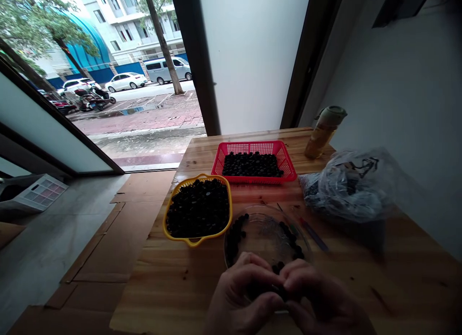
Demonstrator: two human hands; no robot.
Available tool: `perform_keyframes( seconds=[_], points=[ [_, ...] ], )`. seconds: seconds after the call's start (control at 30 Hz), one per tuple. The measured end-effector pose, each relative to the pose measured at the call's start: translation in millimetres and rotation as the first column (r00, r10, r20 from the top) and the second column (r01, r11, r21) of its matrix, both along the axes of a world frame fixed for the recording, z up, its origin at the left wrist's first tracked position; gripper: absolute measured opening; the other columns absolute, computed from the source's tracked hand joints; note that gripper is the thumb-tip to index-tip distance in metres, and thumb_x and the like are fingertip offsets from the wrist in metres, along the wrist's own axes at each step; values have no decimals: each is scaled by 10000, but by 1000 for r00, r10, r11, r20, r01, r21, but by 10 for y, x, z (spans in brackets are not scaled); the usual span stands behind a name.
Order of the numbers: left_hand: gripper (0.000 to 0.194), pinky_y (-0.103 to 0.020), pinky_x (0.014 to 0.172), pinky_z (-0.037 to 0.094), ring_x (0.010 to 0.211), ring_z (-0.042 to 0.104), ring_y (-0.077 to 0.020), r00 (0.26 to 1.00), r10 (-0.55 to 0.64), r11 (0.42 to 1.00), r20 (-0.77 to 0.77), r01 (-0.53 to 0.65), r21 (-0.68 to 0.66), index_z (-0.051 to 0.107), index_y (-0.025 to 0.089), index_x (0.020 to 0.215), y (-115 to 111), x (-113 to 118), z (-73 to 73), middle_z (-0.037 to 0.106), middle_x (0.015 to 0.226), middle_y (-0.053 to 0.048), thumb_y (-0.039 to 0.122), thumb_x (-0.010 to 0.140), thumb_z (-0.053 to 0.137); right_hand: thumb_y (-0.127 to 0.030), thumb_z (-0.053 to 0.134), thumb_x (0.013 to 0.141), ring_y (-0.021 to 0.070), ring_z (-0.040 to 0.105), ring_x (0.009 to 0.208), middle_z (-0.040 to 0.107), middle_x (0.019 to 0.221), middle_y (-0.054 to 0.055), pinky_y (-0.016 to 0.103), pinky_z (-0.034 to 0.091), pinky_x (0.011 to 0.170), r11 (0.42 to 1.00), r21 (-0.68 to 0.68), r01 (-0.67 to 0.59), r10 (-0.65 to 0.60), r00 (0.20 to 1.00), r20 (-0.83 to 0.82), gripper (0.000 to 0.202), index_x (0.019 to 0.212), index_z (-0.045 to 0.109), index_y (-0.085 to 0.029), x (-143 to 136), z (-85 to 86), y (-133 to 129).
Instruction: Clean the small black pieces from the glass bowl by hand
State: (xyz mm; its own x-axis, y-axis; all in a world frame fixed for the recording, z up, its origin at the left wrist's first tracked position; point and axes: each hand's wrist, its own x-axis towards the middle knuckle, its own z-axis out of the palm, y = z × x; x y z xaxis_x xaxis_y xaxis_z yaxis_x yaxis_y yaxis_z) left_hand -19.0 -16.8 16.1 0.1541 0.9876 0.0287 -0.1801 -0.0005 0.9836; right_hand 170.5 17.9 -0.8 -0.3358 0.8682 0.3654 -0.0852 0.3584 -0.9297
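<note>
My left hand (245, 291) and my right hand (317, 296) meet at the near side of the table, with fingers and thumbs closed in a pinch. Between the fingertips a small black piece (276, 290) shows in part; the fingers hide its shape. Just beyond my hands lies a clear round plate (267, 210), its near side covered by them. Small black round pieces (234, 238) line its left side, and more pieces (291, 238) curve along its right. A yellow basket (230, 214) heaped with similar black pieces stands to the left.
A red basket (290, 169) of black pieces is farther back. Right of the plate lies a thin tool (314, 235) with a reddish end. A clear plastic bag (361, 190) and a drink bottle (323, 133) stand at the right. The wooden table (159, 287) ends at the left above cardboard.
</note>
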Motion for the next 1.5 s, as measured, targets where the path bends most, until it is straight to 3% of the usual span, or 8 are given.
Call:
perform_keyframes(
  seconds=[0.17,0.4,0.57,0.73,1.0,1.33,1.43,1.5],
  points=[
    [172,-292,831,473,881,588,-177,990,101,992,96,-92,-90,865,268,958,-5,21,-29,616,970,-38,390,837,868,-81,766,845,166,753,748,771,1003,14,191,625,668,1000,-6,-2,2,1000,12,332,1062,735,-330,-17,-48,4],
    [220,-295,821,526,877,684,-189,932,12,947,361,105,-304,842,215,901,9,73,-5,720,912,-42,362,765,931,-122,816,838,157,753,699,775,902,2,175,619,638,996,92,21,-25,999,44,256,1004,757,-308,12,-73,32],
    [422,-306,792,537,866,688,-208,997,-13,996,-77,6,-92,735,235,1277,97,-170,228,744,981,-66,362,881,804,-111,803,837,171,771,753,781,913,10,182,635,690,993,62,97,-98,995,23,257,993,764,-311,66,3,102],
    [247,-352,807,525,815,666,-230,393,418,908,-819,-154,389,760,202,1099,849,-910,447,747,947,-76,267,961,566,-271,857,838,193,735,742,753,908,53,160,563,497,969,-193,157,-181,977,-116,111,918,783,-290,135,17,164],
    [136,-381,850,512,902,701,-301,213,238,971,-948,-65,229,782,207,903,1518,-1396,268,773,945,-91,263,825,685,-276,848,844,129,628,567,757,906,42,164,528,454,958,-254,130,-156,984,-85,113,938,789,-299,232,-36,154],
    [214,-438,924,525,975,686,-310,380,254,967,-890,-119,225,772,176,986,1189,-1246,368,755,1037,-123,299,856,655,-354,848,852,171,702,702,746,885,45,184,565,546,918,-395,37,-84,991,-103,153,950,771,-264,152,-101,156],
    [292,-351,783,572,882,708,-252,565,200,979,-801,-139,147,757,196,1099,739,-923,377,776,983,-81,389,921,630,-358,839,857,154,659,658,715,795,18,192,549,565,930,-366,41,-90,989,-116,144,935,768,-260,29,-57,148],
    [272,-309,754,561,852,694,-230,874,168,975,-456,-216,-56,792,202,1024,439,-663,291,778,936,-66,399,835,787,-307,826,863,154,658,669,717,792,17,202,551,594,963,-265,45,-73,993,-96,100,919,767,-250,-42,-1,150]
  ],
)
